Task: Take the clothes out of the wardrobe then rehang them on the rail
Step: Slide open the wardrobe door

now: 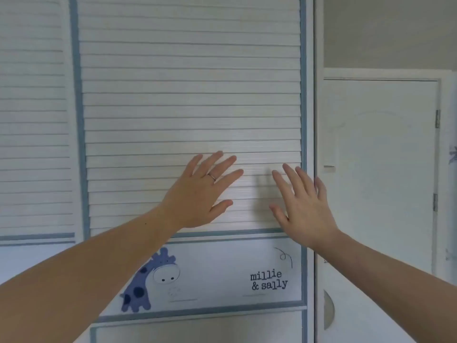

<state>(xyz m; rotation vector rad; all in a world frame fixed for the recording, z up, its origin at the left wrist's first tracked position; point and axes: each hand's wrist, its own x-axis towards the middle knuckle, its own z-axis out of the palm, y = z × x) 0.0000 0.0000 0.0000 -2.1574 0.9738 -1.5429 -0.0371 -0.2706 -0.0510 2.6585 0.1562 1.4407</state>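
Wardrobe door (188, 95) is standing shut in front of you, with both your hands raised against its slatted panel.

Head view: your left hand (197, 194) is lying flat on the lower slats, fingers (222, 167) spread and holding nothing, a ring (212, 176) showing on one finger. Your right hand (305, 206) is reaching up just beside it, near the door's blue right-hand edge strip (303, 120); its fingers are also spread and empty, and whether they are touching the slats cannot be told. Below your hands, a plain panel is carrying a blue giraffe picture (148, 280) and the words "millie & sally" (269, 280). A second slatted door (34, 120) is sitting to the left. A white room door (380, 169) is standing to the right. No clothes or rail are showing.
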